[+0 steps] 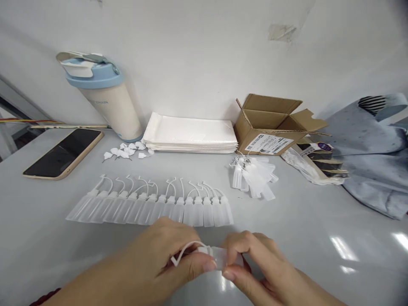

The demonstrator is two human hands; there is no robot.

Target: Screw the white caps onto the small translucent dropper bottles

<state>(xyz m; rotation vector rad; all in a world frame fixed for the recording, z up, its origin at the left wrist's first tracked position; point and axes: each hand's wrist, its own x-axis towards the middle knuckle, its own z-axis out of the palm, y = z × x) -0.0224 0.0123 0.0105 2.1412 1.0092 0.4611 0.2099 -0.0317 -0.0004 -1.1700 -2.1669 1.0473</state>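
At the front of the table, both hands hold one small translucent bottle [219,256] sideways. My left hand [178,259] pinches its white cap end, where a thin curved strap sticks out to the left. The fingers of my right hand [251,265] are closed on the bottle's body at the other end. Just beyond my hands lies a row of similar bottles [159,209] side by side, straps pointing away. A loose pile of more bottles [255,174] is at the right. Several small white tips with thin needles [126,151] lie at the back left.
A phone [63,153] and a tall tumbler [111,100] stand at the left. White packets [191,134] are stacked against the wall beside an open cardboard box [270,127]. Farther right are a divided tray [321,163] and grey-blue cloth [376,170].
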